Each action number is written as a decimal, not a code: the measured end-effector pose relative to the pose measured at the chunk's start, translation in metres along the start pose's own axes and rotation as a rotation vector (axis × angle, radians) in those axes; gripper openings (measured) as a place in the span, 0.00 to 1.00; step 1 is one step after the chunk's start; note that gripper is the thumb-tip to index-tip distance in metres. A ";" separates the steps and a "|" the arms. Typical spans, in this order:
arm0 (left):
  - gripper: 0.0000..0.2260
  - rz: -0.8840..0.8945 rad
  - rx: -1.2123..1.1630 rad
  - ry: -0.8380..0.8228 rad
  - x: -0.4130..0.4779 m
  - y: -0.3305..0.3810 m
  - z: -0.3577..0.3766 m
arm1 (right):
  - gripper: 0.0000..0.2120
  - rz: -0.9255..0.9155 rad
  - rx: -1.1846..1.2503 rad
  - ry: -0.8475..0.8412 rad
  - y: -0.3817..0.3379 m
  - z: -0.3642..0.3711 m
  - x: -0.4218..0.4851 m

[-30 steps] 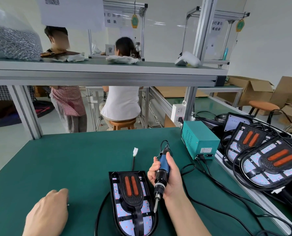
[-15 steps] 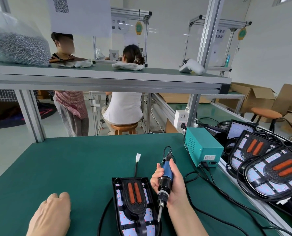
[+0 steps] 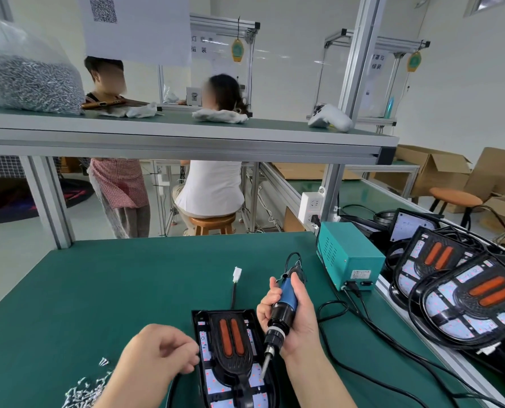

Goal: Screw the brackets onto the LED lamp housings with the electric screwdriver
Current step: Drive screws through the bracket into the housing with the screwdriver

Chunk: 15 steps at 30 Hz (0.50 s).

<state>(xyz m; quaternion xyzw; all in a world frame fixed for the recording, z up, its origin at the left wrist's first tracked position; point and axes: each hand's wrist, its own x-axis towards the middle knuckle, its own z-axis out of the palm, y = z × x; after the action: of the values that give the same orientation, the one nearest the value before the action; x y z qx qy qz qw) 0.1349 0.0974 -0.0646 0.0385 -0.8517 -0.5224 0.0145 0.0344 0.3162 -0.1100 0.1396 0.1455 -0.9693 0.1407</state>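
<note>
Holding the electric screwdriver point(image 3: 281, 315) in the right hand point(image 3: 299, 329), fist wrapped round its body, bit over the right side of the LED lamp housing point(image 3: 215, 378), near centre. Left hand point(image 3: 160, 354) curled at the housing's left edge; cannot tell whether it pinches a screw. Step, as judged: fastening the bracket point(image 3: 230, 343). Next: seat the bit squarely on a screw head.

A sheet with a QR code point(image 3: 133, 28) hangs upper left, over a grey shelf point(image 3: 186, 136) bearing white cloths point(image 3: 220, 115). Behind, centre, a person point(image 3: 213, 187) sits on a wooden stool point(image 3: 213, 222). Cardboard boxes point(image 3: 433, 173) stand at right.
</note>
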 end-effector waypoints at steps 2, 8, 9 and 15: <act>0.09 -0.004 -0.011 -0.039 -0.003 0.004 0.010 | 0.21 -0.007 0.008 0.008 0.001 0.000 0.000; 0.08 -0.018 -0.107 -0.083 -0.010 0.005 0.034 | 0.20 -0.004 0.024 0.016 0.002 0.000 0.000; 0.07 -0.022 -0.143 -0.096 -0.010 0.007 0.037 | 0.20 -0.005 0.024 0.020 0.002 0.000 0.000; 0.02 -0.136 -0.394 -0.185 -0.012 0.012 0.051 | 0.18 -0.063 -0.004 0.046 0.004 0.001 0.000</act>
<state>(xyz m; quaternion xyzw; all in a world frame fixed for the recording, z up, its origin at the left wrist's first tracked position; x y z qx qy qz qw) 0.1425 0.1488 -0.0770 0.0443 -0.7264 -0.6797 -0.0917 0.0357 0.3123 -0.1100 0.1568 0.1548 -0.9695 0.1070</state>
